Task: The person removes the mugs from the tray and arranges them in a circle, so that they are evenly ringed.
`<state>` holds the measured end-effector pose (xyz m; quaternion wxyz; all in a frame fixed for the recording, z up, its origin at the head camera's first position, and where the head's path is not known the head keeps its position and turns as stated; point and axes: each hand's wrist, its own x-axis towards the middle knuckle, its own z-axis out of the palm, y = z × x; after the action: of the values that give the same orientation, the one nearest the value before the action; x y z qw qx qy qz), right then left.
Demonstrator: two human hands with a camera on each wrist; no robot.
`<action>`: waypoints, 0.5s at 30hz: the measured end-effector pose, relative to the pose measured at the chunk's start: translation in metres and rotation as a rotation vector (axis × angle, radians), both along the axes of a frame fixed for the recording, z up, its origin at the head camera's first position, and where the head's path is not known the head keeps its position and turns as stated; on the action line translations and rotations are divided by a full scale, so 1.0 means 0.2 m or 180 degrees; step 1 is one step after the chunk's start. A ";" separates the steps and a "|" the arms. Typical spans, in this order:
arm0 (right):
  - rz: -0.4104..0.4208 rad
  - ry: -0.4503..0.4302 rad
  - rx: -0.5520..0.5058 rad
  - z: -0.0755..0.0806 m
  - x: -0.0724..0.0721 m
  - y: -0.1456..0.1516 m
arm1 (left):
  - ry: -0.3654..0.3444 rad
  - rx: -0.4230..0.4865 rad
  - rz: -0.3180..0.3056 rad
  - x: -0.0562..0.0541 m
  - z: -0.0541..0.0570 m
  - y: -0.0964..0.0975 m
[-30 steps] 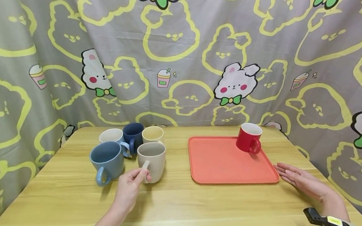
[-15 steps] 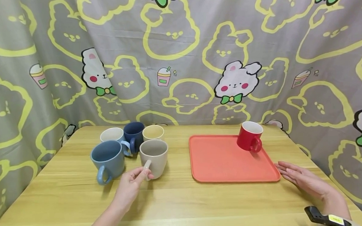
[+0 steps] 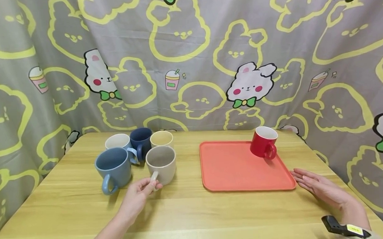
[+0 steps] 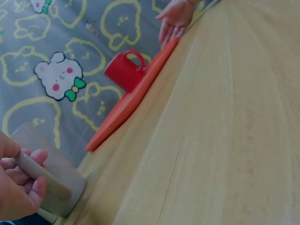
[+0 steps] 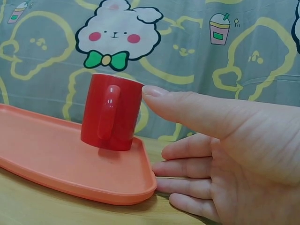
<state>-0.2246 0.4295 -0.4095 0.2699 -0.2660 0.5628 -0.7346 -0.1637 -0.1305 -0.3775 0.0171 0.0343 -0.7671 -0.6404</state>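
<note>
My left hand (image 3: 138,196) pinches the handle of a light grey mug (image 3: 163,167) between thumb and fingers. In the left wrist view the grey mug (image 4: 58,171) stands close over the wooden table, its handle between the fingers. My right hand (image 3: 323,190) lies at the right edge of an orange-red tray (image 3: 238,171), fingers extended. Seen from the right wrist, the fingertips of that hand (image 5: 234,159) are right at the tray's corner, thumb raised. A red mug (image 3: 262,145) with a white inside stands on the tray's far right corner.
Left of and behind the grey mug stand a blue mug (image 3: 113,169), a light blue mug with a white inside (image 3: 118,141), a navy mug (image 3: 141,137) and a yellow mug (image 3: 161,139). A patterned curtain (image 3: 189,62) hangs behind the table (image 3: 196,219).
The grey mug has shifted slightly right, then back left and a little away, with my left hand still on its handle. My right hand stays by the tray. The head view has tilted slightly.
</note>
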 end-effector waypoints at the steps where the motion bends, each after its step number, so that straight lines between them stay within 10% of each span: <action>1: -0.0006 -0.0001 0.0006 0.00 0.00 0.00 | 0.0003 -0.0006 0.0002 0.00 0.00 0.00; 15: 0.0024 -0.0046 -0.0056 0.00 0.00 0.00 | 0.0060 -0.0212 0.0027 -0.01 0.00 -0.02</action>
<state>-0.2255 0.4304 -0.4104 0.2745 -0.2652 0.5533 -0.7404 -0.1658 -0.1344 -0.3783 0.0282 0.0310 -0.7877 -0.6147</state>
